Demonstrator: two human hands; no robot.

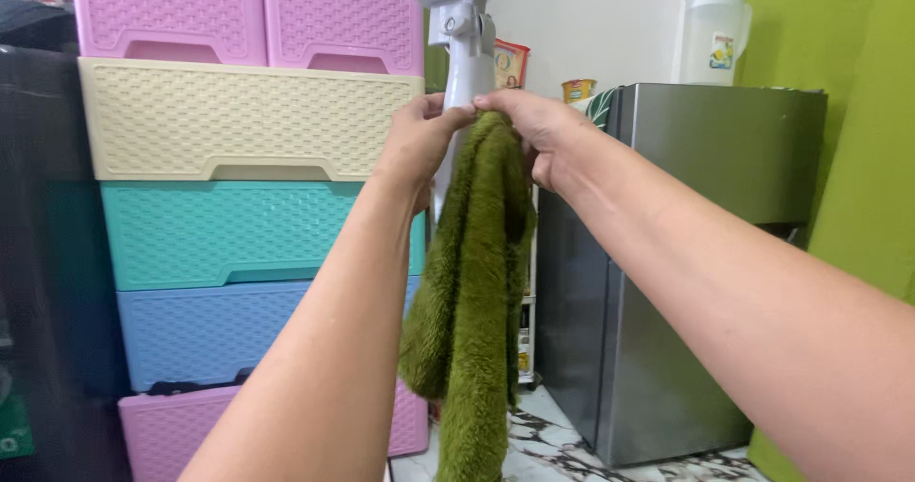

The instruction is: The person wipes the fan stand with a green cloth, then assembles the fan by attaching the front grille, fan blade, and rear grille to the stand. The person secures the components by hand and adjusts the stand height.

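Observation:
A fluffy olive-green cloth [477, 291] hangs down in front of me, bunched into a long strip. My left hand [415, 143] and my right hand [536, 124] pinch its top edge side by side, both arms stretched forward. Right behind the hands stands the grey pole of a standing fan [467, 53], and the cloth's top touches or nearly touches it.
A tall plastic drawer unit [238, 186] with pink, cream, teal and blue drawers fills the left. A small grey fridge [686, 253] stands at the right with a white jug [713, 34] on top. A green wall [863, 110] is at the far right; the floor is marble-patterned.

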